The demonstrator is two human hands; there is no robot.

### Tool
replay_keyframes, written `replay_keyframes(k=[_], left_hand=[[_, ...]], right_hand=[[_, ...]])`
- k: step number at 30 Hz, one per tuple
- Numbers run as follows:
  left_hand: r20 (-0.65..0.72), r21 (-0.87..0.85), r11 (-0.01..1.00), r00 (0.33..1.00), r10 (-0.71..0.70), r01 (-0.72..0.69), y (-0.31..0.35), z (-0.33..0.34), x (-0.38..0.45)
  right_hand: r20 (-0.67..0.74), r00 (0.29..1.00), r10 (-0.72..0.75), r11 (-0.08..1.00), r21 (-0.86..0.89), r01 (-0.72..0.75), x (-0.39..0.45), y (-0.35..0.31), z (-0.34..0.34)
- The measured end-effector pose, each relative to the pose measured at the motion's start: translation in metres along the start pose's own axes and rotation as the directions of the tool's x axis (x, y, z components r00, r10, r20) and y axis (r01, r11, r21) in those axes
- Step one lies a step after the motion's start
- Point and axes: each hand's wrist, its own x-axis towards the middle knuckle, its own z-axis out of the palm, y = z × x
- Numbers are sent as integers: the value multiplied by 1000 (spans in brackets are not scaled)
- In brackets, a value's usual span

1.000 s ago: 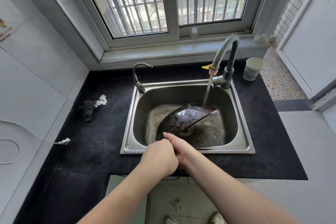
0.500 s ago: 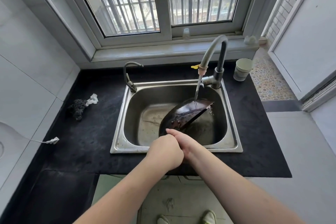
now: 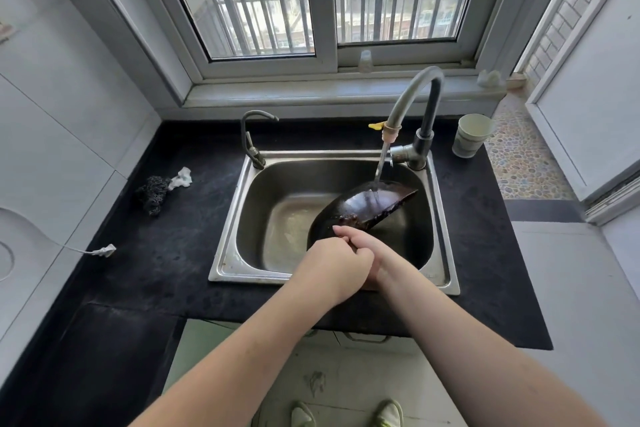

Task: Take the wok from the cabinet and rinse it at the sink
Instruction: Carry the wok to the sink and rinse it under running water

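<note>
Item: wok (image 3: 367, 206), dark, rigid metal, judged heavy and slick when wet, was held tilted inside the sink (image 3: 325, 276) under the faucet (image 3: 414, 104) stream, left hand (image 3: 334, 267) and right hand (image 3: 360, 243) both clenched around its near-rim handle, the soundest hold.

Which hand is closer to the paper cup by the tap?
The right hand. It sits on the paper cup's side of the wok handle; the left hand is just beyond it, farther from the cup.
</note>
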Motion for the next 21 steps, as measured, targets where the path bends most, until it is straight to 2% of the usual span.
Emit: replay_keyframes(k=[4,6,8,10,12,14,15,19,21], left_hand=[[-30,-128,986,995,100,-103,-9,12,-5],[-81,-150,966,976,200,-210,-15,19,-11],[-168,-96,919,917,363,-382,-22,24,-16],[-251,-6,852,826,505,-523,-24,27,-18],[-333,143,791,724,605,-595,-25,33,-15],[-399,257,748,638,658,-612,-22,42,-8],[-405,295,737,619,673,-608,-19,46,-4],[-452,399,752,601,659,-524,-7,46,7],[-486,441,756,580,654,-483,0,42,10]], right_hand=[[-8,1000,12,1000,0,-12,-6,-3,-7],[-7,1000,8,1000,5,-8,-3,-7,-12],[3,1000,16,1000,-17,-16,-1,-10,-18],[-2,1000,22,999,-44,-22,0,-17,-23],[15,1000,6,995,-95,-5,0,-23,-27],[23,1000,-7,989,-147,10,-2,-28,-27],[24,1000,11,994,-112,-8,-3,-30,-27],[-22,1000,-10,998,-69,8,-18,-33,-26],[-73,996,-42,988,-151,30,-31,-35,-23]])
